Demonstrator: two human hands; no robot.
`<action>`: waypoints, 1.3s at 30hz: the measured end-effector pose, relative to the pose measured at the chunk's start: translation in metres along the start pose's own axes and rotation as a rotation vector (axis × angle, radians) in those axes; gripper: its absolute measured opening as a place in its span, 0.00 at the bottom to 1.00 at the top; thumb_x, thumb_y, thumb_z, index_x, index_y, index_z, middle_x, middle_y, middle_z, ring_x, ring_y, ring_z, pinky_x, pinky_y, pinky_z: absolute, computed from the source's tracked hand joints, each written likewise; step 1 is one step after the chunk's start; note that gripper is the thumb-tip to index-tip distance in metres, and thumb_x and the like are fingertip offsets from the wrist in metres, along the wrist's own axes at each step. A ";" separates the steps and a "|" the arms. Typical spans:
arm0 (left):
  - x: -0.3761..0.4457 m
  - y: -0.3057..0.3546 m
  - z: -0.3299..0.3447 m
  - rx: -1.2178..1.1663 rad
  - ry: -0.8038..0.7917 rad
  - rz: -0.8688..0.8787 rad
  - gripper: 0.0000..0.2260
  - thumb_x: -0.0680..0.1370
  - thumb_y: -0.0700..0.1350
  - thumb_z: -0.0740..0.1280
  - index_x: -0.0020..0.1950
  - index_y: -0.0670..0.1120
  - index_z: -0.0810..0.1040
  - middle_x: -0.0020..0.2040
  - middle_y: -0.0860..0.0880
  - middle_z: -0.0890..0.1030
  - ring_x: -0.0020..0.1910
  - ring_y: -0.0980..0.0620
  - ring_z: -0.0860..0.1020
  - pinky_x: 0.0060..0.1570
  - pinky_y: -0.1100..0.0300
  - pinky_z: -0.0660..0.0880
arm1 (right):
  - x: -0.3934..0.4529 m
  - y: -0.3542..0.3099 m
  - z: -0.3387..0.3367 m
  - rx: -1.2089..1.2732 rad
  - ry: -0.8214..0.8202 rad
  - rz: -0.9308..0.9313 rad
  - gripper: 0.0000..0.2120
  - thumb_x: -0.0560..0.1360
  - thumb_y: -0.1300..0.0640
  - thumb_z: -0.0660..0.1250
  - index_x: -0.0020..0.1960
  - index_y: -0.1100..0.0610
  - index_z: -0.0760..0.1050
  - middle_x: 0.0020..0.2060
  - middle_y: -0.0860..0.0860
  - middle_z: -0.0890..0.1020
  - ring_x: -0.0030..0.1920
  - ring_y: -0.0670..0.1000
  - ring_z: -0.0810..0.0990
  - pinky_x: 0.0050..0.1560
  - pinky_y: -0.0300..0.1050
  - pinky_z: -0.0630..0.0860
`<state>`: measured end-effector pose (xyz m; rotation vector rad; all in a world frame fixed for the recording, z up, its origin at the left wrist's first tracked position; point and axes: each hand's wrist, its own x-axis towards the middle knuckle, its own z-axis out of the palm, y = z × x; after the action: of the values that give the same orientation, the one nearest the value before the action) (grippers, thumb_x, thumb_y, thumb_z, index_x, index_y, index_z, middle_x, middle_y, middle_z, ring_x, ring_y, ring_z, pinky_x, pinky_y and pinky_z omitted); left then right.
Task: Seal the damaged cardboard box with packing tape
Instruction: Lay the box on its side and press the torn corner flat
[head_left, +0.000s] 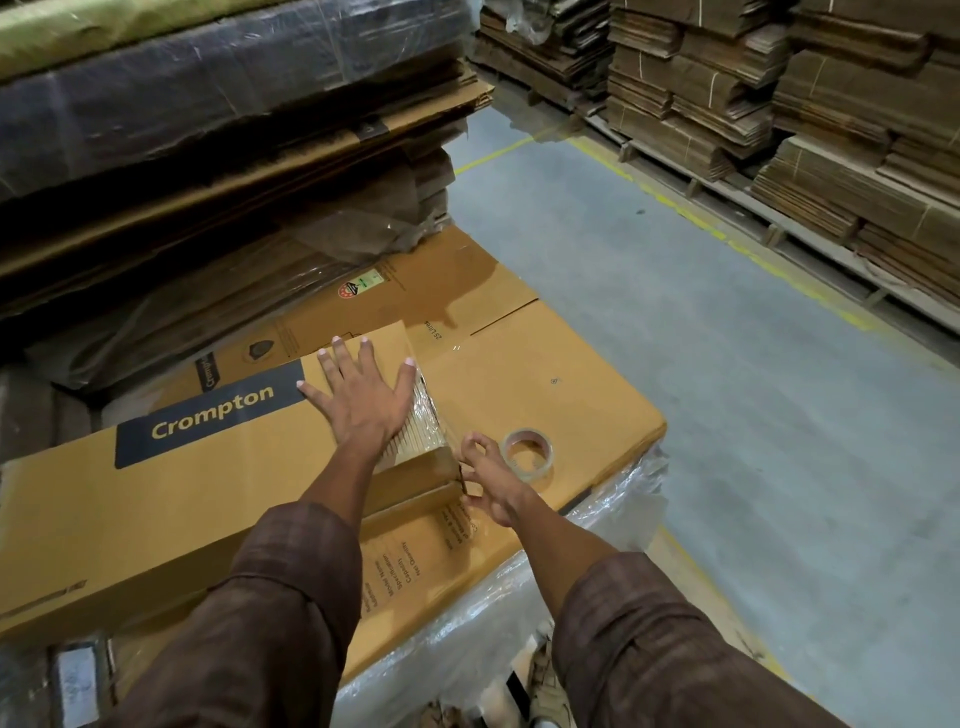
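Note:
A long flat cardboard box (171, 499) with a dark "Crompton" label lies across a stack of flattened cartons. Its right end is torn open and partly covered in clear tape (423, 415). My left hand (358, 397) presses flat on the box top near that end, fingers spread. My right hand (485, 478) is at the torn corner, fingertips pinching the cardboard edge there. A roll of clear packing tape (527, 453) lies flat on the carton just right of my right hand, not held.
The stack of flattened cartons (545, 395) is wrapped in plastic at its sides. Taller wrapped stacks (208, 130) rise behind the box. Grey floor (727, 364) with yellow lines lies to the right, with pallets of folded cardboard (831, 156) beyond.

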<state>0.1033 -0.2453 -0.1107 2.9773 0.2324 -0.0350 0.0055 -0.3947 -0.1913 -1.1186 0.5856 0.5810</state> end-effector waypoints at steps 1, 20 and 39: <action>0.000 0.000 0.000 -0.001 0.003 0.002 0.40 0.78 0.72 0.42 0.83 0.49 0.54 0.83 0.42 0.49 0.82 0.39 0.45 0.72 0.27 0.40 | -0.001 0.000 -0.004 0.016 -0.030 0.010 0.28 0.75 0.32 0.65 0.72 0.39 0.62 0.67 0.46 0.76 0.63 0.49 0.76 0.41 0.45 0.74; -0.001 0.000 0.006 -0.018 0.049 -0.008 0.39 0.77 0.72 0.45 0.82 0.50 0.57 0.83 0.44 0.50 0.82 0.42 0.45 0.74 0.29 0.39 | 0.010 0.022 0.015 0.176 0.186 -0.066 0.21 0.79 0.32 0.58 0.62 0.46 0.72 0.60 0.48 0.80 0.60 0.51 0.78 0.54 0.48 0.75; 0.002 0.003 0.009 0.008 0.067 -0.060 0.37 0.78 0.69 0.47 0.82 0.51 0.56 0.83 0.45 0.50 0.82 0.43 0.47 0.75 0.31 0.41 | 0.040 0.055 0.045 0.163 0.398 -0.286 0.22 0.69 0.30 0.65 0.60 0.35 0.71 0.50 0.46 0.80 0.63 0.59 0.73 0.67 0.63 0.70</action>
<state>0.1055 -0.2491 -0.1194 2.9814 0.3304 0.0568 0.0022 -0.3296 -0.2408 -1.1443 0.7824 0.0583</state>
